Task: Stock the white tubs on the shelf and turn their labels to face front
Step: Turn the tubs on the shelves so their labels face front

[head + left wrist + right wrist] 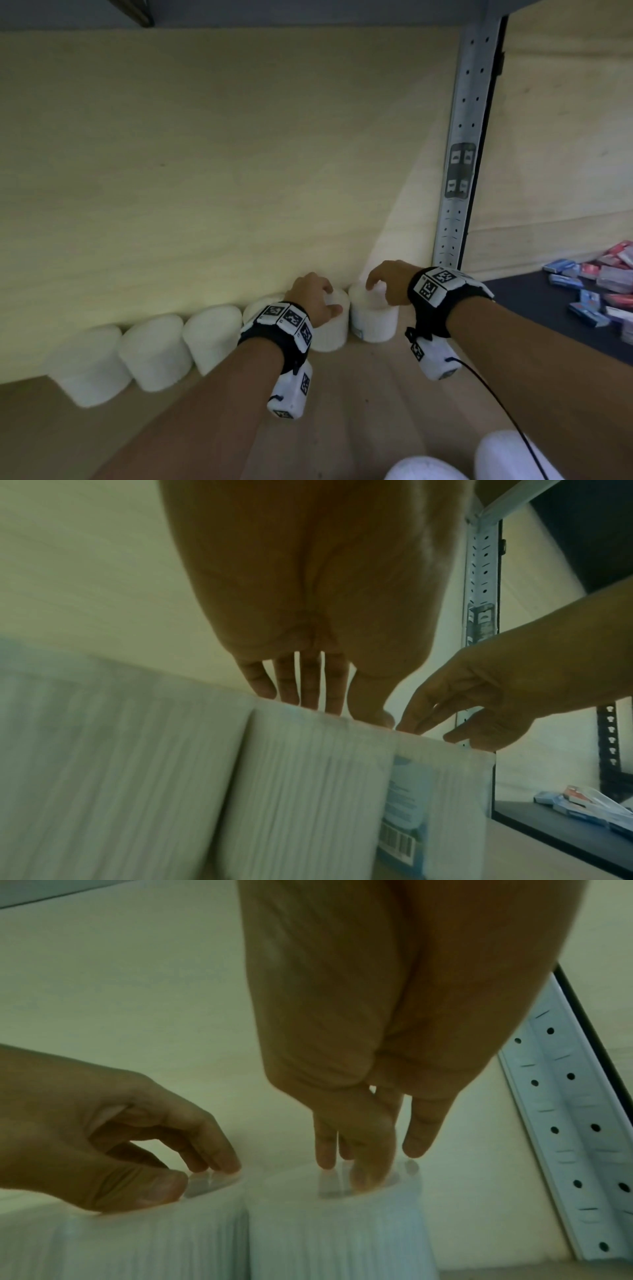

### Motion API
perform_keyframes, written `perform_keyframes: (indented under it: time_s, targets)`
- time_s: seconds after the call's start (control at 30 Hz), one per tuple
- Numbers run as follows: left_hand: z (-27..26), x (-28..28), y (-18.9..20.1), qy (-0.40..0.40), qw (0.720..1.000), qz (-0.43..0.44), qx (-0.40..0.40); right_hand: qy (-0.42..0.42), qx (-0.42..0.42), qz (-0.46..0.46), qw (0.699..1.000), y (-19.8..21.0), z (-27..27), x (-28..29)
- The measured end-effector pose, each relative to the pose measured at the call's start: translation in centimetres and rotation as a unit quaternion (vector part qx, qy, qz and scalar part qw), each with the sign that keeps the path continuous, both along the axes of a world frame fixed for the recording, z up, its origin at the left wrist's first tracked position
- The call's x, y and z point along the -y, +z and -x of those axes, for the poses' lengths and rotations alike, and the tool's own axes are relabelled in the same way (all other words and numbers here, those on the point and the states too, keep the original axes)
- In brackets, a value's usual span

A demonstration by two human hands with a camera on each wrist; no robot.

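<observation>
Several white tubs stand in a row against the back panel of the wooden shelf (pixel 370 394). My left hand (pixel 334 299) (pixel 342 712) (pixel 198 1180) arches over the second tub from the right (pixel 330 332) (pixel 308 791) (pixel 154 1240), thumb at the lid's front rim and fingertips on its top. My right hand (pixel 376 291) (pixel 431 731) (pixel 377 1161) has straight fingertips on the lid of the rightmost tub (pixel 375 325) (pixel 455 791) (pixel 335 1231), thumb held off it. That tub's blue label (pixel 404 804) faces left towards its neighbour. No label shows on the left-hand tub.
More white tubs (pixel 154 356) run leftwards along the back panel. A perforated metal upright (pixel 459 171) closes the bay just right of the last tub. Beyond it, a dark shelf (pixel 548 318) holds coloured packets (pixel 599 284). Two white rounded things (pixel 424 469) lie at the bottom edge.
</observation>
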State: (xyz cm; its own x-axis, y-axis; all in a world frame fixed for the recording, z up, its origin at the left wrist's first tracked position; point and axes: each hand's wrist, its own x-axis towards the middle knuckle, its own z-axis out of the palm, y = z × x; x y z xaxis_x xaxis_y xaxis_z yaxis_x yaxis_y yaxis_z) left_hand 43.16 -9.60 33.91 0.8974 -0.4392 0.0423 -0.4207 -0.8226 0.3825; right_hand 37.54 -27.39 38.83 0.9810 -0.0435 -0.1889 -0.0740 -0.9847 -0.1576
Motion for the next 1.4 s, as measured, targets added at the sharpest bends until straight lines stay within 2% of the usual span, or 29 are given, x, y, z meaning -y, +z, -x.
perform_keyframes:
  time_s: [0.2, 0.27, 0.4, 0.77, 0.93, 1.27, 1.4]
  targets:
    - [0.0, 0.1, -0.1, 0.008, 1.0, 0.009, -0.009, -0.024, 0.036, -0.041, 0.998, 0.1, 0.3, -0.3]
    - [-0.1, 0.1, -0.2, 0.009, 1.0, 0.009, -0.011, -0.047, 0.044, -0.014, 0.998, 0.0, 0.1, -0.5]
    - [0.0, 0.2, -0.2, 0.005, 1.0, 0.006, 0.002, -0.078, -0.012, 0.058, 0.995, -0.9, -0.2, -0.9]
    - [-0.1, 0.0, -0.4, -0.003, 1.0, 0.016, 0.001, -0.061, -0.012, 0.06, 0.996, -0.8, -0.1, -1.1]
    - [-0.2, -0.1, -0.4, -0.014, 1.0, 0.002, -0.003, -0.025, -0.046, 0.013, 0.999, 0.3, 0.0, -1.0]
    - [0.2, 0.0, -0.1, -0.024, 1.0, -0.019, 0.006, -0.016, -0.033, -0.018, 0.999, -0.3, -0.2, -1.1]
    - [0.2, 0.0, -0.1, -0.027, 0.999, -0.021, -0.002, -0.058, 0.004, 0.045, 0.997, -0.5, -0.4, -1.6]
